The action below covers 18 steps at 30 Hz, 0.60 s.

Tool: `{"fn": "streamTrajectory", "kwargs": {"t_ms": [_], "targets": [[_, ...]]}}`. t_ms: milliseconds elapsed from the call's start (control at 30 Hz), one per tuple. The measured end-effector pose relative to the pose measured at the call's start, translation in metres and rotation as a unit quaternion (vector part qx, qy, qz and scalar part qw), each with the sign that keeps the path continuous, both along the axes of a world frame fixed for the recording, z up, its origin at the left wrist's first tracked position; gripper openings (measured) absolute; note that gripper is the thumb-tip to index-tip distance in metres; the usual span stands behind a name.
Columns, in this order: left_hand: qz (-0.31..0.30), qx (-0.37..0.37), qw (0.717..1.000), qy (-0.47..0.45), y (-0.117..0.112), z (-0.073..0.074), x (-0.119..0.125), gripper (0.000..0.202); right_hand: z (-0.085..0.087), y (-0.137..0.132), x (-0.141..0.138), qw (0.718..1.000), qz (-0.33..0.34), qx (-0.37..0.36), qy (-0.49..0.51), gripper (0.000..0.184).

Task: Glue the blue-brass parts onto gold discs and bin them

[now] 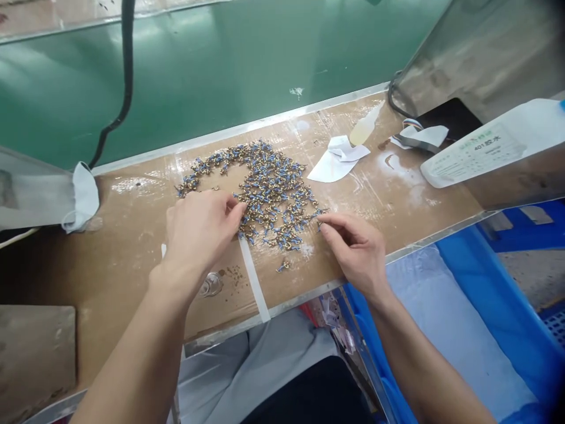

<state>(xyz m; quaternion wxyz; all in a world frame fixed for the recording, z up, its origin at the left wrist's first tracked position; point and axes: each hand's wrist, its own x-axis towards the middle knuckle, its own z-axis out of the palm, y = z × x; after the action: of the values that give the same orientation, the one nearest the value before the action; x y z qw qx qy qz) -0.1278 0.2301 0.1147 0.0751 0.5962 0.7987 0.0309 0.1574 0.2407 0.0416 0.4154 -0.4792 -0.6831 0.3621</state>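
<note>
In the head view, with twelve o'clock at the top, the likeliest trouble was scattering. The small parts (273,191) lay in a loose, tangled spread with nothing around them, so a sideways brush from either wrist could have pushed some toward six o'clock and over the near edge of the table (141,235). A stray clump (283,267) already lay apart at the spread's six o'clock, closer to that edge. Parts falling past the right hand (357,247) might have ended up in the blue tub (468,265), at about its four o'clock. A long reach toward two o'clock could have knocked the little bottle (364,128) beyond the scrap of white paper (335,162); whether it was capped could not be told.

The left hand (200,221) was curled, thumb and forefinger close together at the spread's nine o'clock side; whether they gripped a part could not be seen. From that hand, the spread lay between two and three o'clock, touching or just beside the fingertips. The right hand's thumb and forefinger nearly met at the spread's four o'clock edge, perhaps pinching one part, too fine to be sure. From there, most parts lay toward ten o'clock.
</note>
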Motion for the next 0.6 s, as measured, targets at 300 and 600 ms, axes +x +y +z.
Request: {"fn": "streamTrajectory", "kwargs": {"t_ms": [300,600], "targets": [[0.004,-0.025,0.999,-0.020,0.013,0.002,0.001,0.021,0.002,0.003,0.000,1.000,0.013,-0.002,0.000,0.017],[0.073,0.136,0.968,-0.197,-0.009,0.025,-0.006,0.011,-0.001,0.002,0.001,1.000,0.012,0.019,0.018,0.019]]}}
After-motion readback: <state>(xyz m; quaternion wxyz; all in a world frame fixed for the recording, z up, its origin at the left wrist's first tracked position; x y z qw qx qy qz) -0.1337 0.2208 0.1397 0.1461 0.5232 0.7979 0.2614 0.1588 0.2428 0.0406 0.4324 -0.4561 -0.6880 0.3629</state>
